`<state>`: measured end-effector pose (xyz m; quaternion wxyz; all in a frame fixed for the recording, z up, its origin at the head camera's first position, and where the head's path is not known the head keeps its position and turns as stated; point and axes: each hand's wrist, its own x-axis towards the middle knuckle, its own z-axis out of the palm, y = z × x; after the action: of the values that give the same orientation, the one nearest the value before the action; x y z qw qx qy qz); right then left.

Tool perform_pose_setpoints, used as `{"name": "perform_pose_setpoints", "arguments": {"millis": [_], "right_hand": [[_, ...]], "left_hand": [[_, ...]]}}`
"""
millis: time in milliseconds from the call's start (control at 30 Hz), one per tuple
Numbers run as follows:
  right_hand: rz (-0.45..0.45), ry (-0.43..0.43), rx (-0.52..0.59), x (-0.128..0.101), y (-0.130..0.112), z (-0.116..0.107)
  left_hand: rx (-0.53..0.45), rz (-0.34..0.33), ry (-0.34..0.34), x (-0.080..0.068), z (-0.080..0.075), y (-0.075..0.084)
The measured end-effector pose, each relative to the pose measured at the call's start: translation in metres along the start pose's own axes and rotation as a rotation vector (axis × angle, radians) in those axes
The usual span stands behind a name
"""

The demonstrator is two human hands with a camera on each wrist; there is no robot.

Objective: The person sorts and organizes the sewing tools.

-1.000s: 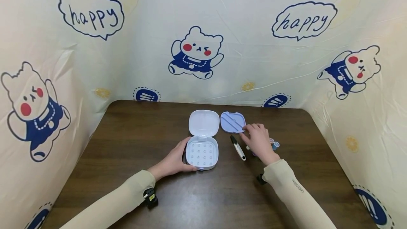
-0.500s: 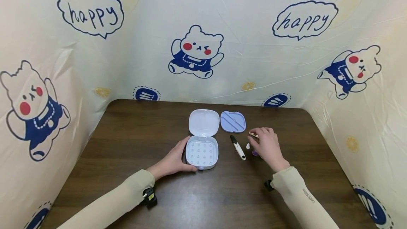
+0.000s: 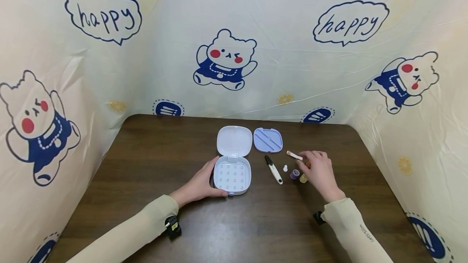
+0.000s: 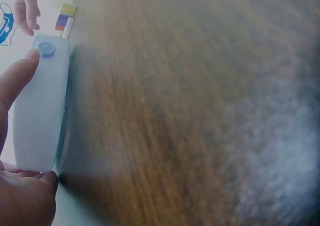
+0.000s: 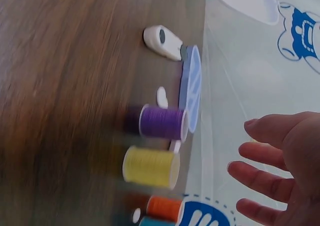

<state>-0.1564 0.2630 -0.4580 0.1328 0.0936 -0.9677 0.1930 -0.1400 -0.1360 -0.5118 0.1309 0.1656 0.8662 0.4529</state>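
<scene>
My left hand grips a small pale-blue box by its left side, with the thumb at the front by the round catch. Its lid stands open, and rows of small pegs show inside. My right hand hovers at the thread spools with fingers apart, holding nothing in the right wrist view. Beneath and beside it lie a purple spool, a yellow spool, an orange spool and a teal spool, the last cut off by the frame edge.
A blue divided tray lies right of the lid. Between box and spools are a white-handled tool with a black end and a small white peg-shaped piece. A thin whitish stick lies by my right fingertips.
My right hand has moved from the blue tray's edge to the right and nearer me, uncovering the purple and yellow spools and the whitish stick. My left hand stays on the box.
</scene>
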Motion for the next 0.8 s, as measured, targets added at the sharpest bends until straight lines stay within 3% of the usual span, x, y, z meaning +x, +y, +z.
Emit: {"name": "perform_pose_setpoints", "arguments": {"millis": [333, 800], "right_hand": [[0.039, 0.067, 0.021, -0.01, 0.021, -0.008], [0.116, 0.022, 0.126, -0.021, 0.056, -0.02]], "left_hand": [[0.022, -0.013, 0.008, 0.001, 0.0, 0.0], [-0.002, -0.006, 0.01, 0.0, 0.0, 0.0]]}}
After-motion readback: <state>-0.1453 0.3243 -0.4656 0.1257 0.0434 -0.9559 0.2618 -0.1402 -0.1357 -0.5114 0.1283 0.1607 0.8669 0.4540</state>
